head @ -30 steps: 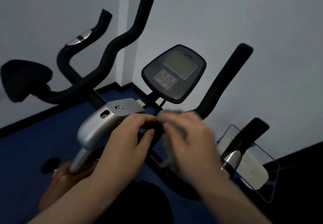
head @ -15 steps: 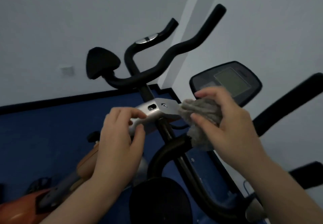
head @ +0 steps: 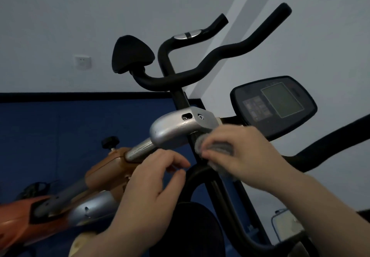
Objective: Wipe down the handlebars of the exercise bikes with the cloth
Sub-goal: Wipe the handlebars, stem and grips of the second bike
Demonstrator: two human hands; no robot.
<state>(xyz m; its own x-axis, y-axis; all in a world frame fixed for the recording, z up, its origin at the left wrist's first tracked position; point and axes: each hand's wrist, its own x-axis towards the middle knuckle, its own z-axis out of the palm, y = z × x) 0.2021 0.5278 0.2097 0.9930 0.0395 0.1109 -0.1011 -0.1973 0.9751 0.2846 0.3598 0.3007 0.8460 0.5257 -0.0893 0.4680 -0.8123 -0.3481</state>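
In the head view, open room is seen above and to the left, where the pale grey wall (head: 100,16) runs down to a black skirting strip and the dark blue floor (head: 60,132). To the right the room narrows: the black oval console with a grey screen (head: 274,104) stands just beyond the right hand, and a black padded bar (head: 330,142) crosses the right edge.

The right hand (head: 246,156) is seen with its fingers curled round a bunched grey cloth (head: 216,148), which is pressed against the black curved handlebar tube (head: 200,176) just below the silver metal stem clamp (head: 180,128). The cloth lies at the middle of the picture, touching the tube beside the clamp. The left hand (head: 152,188) is held just left of the tube with fingers loosely curled and slightly spread; nothing is gripped by it, and whether it touches the tube cannot be told.

Behind the clamp, a second black handlebar (head: 220,56) is seen, its long axis running from lower left to upper right, its free end pointing up toward the wall. A black padded elbow rest (head: 132,54) sits at its left end. An orange bike frame (head: 104,172) slopes down to the lower left. The near tube curves downward to the right beneath the hands.
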